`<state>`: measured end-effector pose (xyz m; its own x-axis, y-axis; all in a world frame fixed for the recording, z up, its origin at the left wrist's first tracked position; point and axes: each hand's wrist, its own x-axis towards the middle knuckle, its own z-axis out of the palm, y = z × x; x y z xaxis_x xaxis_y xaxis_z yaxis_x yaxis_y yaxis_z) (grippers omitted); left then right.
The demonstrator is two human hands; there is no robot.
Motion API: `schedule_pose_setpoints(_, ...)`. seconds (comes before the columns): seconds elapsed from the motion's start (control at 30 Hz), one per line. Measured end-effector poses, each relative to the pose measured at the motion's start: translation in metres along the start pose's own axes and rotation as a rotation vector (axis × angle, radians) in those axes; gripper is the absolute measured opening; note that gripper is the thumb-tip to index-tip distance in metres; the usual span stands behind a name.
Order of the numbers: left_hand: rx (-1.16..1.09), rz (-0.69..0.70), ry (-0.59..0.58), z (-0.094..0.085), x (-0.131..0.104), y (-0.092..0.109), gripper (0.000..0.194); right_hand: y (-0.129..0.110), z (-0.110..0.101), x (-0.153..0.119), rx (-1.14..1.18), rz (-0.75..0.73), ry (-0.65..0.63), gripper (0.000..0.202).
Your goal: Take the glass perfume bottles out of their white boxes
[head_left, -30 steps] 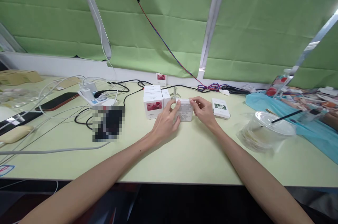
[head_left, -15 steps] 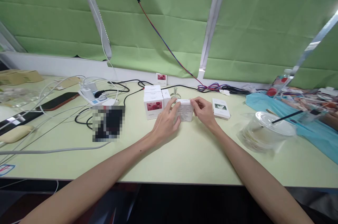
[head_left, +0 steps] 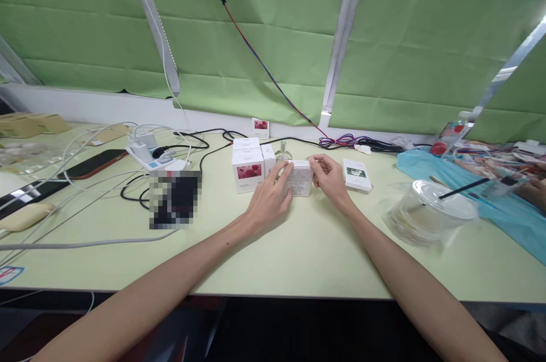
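A small white box [head_left: 301, 181] with fine print on its near side stands upright on the pale table. My left hand [head_left: 269, 198] grips its left side, fingers on the top edge and thumb low. At the top right corner, my right hand [head_left: 327, 177] pinches the box with closed fingers. Just behind it stands a clear glass bottle [head_left: 283, 151]. White boxes with a red flower picture [head_left: 248, 173] are grouped to the left. A flat white box with a green picture [head_left: 357, 176] lies to the right.
A lidded clear tub [head_left: 443, 200] with a black straw stands right, beside blue plastic [head_left: 426, 165]. Cables and a power strip [head_left: 157, 163] spread over the left, near phones [head_left: 96, 164]. Part of another person's hand [head_left: 535, 194] shows at the far right edge.
My right fingers have shifted slightly at the box's top corner. My left hand and the box have hardly moved. Another person's hand at the far right has moved a little.
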<state>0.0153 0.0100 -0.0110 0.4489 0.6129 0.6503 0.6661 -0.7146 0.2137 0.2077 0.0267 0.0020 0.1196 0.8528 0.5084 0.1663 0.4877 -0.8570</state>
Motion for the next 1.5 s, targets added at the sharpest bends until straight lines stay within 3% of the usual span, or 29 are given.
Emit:
schedule_pose_setpoints(1.0, -0.02, 0.026, 0.01, 0.0, 0.001, -0.002, 0.053, 0.001, -0.003, 0.002, 0.057, 0.077, -0.077, 0.027)
schedule_pose_setpoints(1.23, -0.091, -0.073, -0.06, 0.002, 0.001, -0.005, 0.055, 0.001, -0.003, 0.003, 0.063, 0.058, -0.07, 0.026)
schedule_pose_setpoints(1.5, -0.156, -0.069, -0.079, 0.005, -0.001, -0.01, 0.056, 0.002, -0.003, 0.002, 0.031, 0.039, -0.046, 0.028)
